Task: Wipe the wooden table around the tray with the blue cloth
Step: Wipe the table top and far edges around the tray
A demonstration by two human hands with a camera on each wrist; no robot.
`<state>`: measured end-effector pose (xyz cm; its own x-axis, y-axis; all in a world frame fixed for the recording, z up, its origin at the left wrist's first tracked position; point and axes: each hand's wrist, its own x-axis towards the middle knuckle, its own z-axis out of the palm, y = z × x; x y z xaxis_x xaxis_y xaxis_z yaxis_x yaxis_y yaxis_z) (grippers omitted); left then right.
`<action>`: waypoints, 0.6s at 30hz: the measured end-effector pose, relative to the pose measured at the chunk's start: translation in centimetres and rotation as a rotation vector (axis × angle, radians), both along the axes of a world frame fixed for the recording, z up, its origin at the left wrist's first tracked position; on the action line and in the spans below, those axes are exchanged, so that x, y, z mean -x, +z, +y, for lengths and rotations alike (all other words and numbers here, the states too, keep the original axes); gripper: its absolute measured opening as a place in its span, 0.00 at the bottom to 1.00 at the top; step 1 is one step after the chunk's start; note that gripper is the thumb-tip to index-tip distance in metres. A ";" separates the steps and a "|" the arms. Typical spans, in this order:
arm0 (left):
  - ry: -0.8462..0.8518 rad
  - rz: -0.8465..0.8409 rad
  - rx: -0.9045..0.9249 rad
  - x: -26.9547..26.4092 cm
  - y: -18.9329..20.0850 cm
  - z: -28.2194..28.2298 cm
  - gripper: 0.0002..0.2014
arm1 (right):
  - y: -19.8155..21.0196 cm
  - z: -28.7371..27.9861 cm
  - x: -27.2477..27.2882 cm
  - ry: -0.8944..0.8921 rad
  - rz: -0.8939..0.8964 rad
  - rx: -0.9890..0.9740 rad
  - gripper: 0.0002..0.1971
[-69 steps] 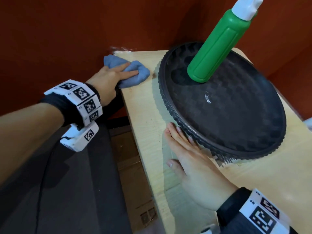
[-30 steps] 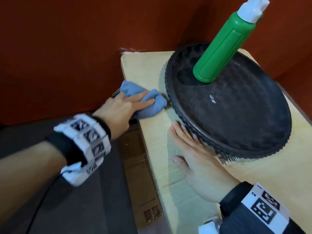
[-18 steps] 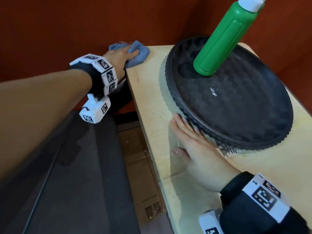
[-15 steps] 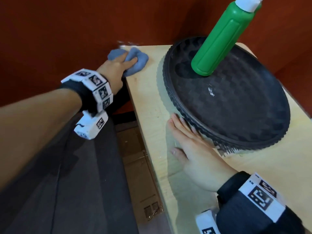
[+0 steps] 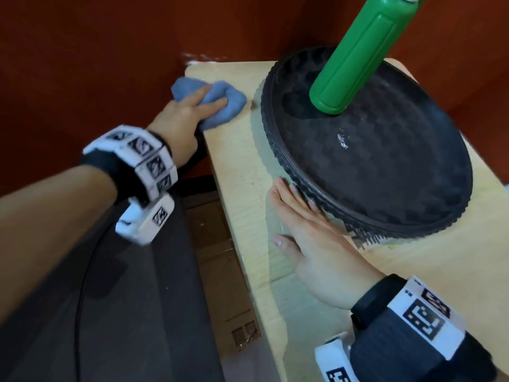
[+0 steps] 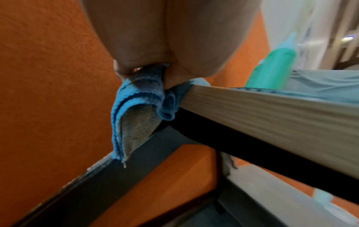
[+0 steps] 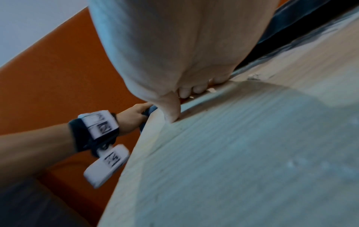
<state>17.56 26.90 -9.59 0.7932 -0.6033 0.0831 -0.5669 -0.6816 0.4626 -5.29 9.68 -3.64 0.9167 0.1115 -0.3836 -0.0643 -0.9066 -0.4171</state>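
From the head view I see my left hand (image 5: 184,117) at about ten o'clock of the tray (image 5: 385,172), pressing the bunched blue cloth (image 5: 220,103) onto the far left corner of the wooden worktop (image 5: 242,188); the fingers lie across the top of the cloth, and in the left wrist view the thumb and palm pinch a fold of the blue cloth (image 6: 143,95) right at the worktop (image 6: 272,113) edge, so this grip is holding the cloth, part of which hangs down over the edge beside the dark frame (image 6: 120,173) beneath; the cloth sits near the tray's rim but apart from it; my right hand (image 5: 311,246) lies flat on the wood at about seven o'clock of the tray, fingers straight and together with their tips touching or tucked just under the ridged rim; I cannot tell which; that grip is wide and holds nothing; the right wrist view shows the same right hand (image 7: 174,50) with fingertips (image 7: 184,92) down on the pale worktop (image 7: 252,153) and the left hand (image 7: 132,118) beyond; the black round tray carries a green bottle (image 5: 355,56) standing toward its far side; an orange-red wall (image 5: 82,64) backs the worktop.
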 end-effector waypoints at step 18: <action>0.006 0.059 -0.100 0.7 1.0 -0.1 0.44 | 0.1 -0.3 -0.2 0.059 0.139 0.018 0.34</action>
<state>16.88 26.84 -8.56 0.7987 -0.6012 -0.0244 -0.5361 -0.7295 0.4248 -5.06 9.39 -3.54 0.8469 0.1559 -0.5084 -0.0664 -0.9176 -0.3920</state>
